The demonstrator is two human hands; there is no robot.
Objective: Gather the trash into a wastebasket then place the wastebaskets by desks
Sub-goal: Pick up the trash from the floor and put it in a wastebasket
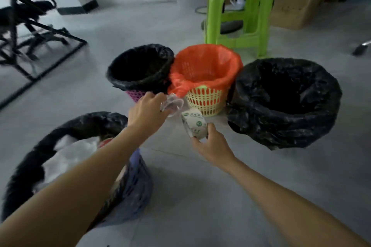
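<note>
So the person is crouched over a little cluster of bins on the grey floor (190, 196); left hand (147, 113) has its fingers curled round a crumpled clear plastic cup (174, 105), holding it up just in front of the pink basket with the black liner (140, 68); right hand (213, 146) is pinching a small white packet with green print (193, 124) between thumb and fingers, held upright-ish just in front of the yellow basket with the orange liner (206, 70); those two baskets sit touching each other, and a bigger bin in a black bag (285, 102) is just to the right of the orange one; nearest the camera, under the left forearm, there's a purple wastebasket with a black liner (136, 186), and it already has white crumpled stuff (68, 154) in it, plus something red I can't make out; behind the bins stands a bright green plastic stool (241, 6); a cardboard box (295, 4) is off to its right, and a black metal frame (30, 26) is over on the left, all a bit blurry.
</note>
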